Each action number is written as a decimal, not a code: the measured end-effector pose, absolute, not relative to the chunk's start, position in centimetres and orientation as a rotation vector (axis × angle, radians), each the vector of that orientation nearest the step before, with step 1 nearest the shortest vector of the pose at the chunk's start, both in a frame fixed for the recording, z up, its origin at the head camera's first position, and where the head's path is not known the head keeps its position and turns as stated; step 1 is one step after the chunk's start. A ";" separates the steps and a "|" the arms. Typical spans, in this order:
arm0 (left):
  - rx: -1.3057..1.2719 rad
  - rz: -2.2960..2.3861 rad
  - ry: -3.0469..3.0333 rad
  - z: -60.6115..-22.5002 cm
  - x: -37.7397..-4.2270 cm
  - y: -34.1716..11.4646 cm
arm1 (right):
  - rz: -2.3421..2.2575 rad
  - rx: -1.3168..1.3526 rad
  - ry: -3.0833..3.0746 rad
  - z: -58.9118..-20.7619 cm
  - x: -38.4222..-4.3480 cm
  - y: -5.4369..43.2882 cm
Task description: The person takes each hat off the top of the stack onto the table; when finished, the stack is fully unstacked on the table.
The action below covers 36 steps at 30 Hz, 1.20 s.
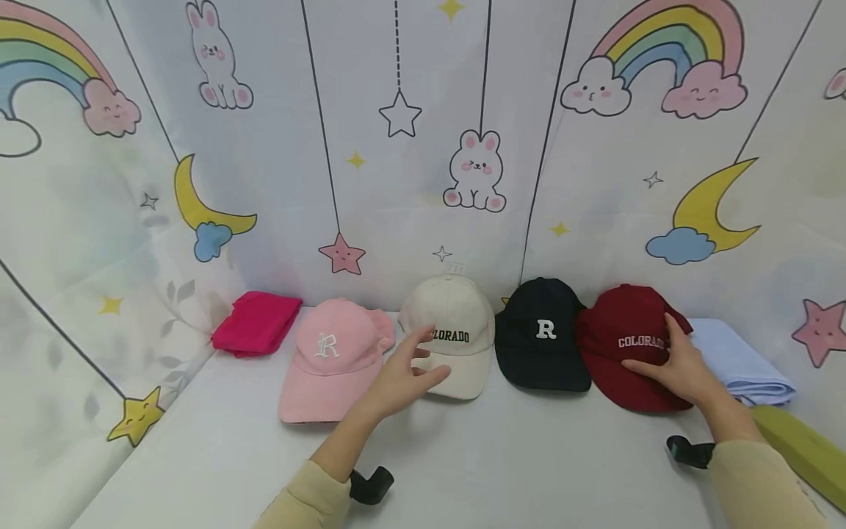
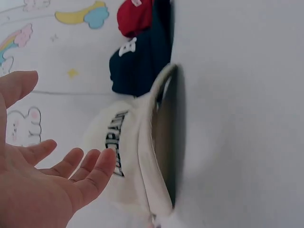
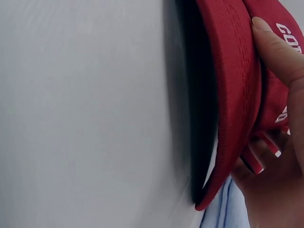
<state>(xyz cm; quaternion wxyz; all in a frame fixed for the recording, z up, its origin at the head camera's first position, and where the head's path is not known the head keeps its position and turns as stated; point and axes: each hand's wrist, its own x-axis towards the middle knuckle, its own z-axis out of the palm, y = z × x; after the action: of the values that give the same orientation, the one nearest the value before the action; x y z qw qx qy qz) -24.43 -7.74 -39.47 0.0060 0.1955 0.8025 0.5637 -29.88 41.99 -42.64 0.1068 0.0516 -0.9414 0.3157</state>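
My right hand [image 1: 687,375] grips the dark red baseball cap [image 1: 624,312] at its right side, with the thumb across the front near the white COLORADO lettering. In the right wrist view, the fingers reach round the side of the cap beyond its brim [image 3: 232,80]. My left hand [image 1: 399,378] hovers in front of the cream baseball cap [image 1: 456,305], fingers spread and holding nothing. The left wrist view shows the palm [image 2: 38,190] beside that cap's lettered front. Between these two stands a black baseball cap [image 1: 538,364] with a white R.
A pink baseball cap [image 1: 337,327] sits left of the cream one, and a folded hot-pink cloth [image 1: 258,323] lies beyond it. Folded light blue cloth [image 1: 747,360] and a long olive-green object [image 1: 803,448] are at the right. A patterned backdrop [image 1: 410,191] rises behind the caps.
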 end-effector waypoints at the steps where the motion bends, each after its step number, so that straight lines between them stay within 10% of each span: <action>1: 0.593 1.756 2.527 -39.6 -24.4 -8.2 | 0.934 0.150 -2.778 -42.6 -29.9 41.9; 36: 0.412 1.843 2.698 -38.1 -23.0 -18.7 | 0.825 0.094 -2.653 -40.2 -29.5 38.8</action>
<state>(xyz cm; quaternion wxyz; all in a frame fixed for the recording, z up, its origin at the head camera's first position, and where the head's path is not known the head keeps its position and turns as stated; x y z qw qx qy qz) -23.03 -18.66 -38.12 -0.0758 0.1247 0.8168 0.5581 -29.50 38.76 -40.17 0.1800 0.0332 -0.9388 0.2919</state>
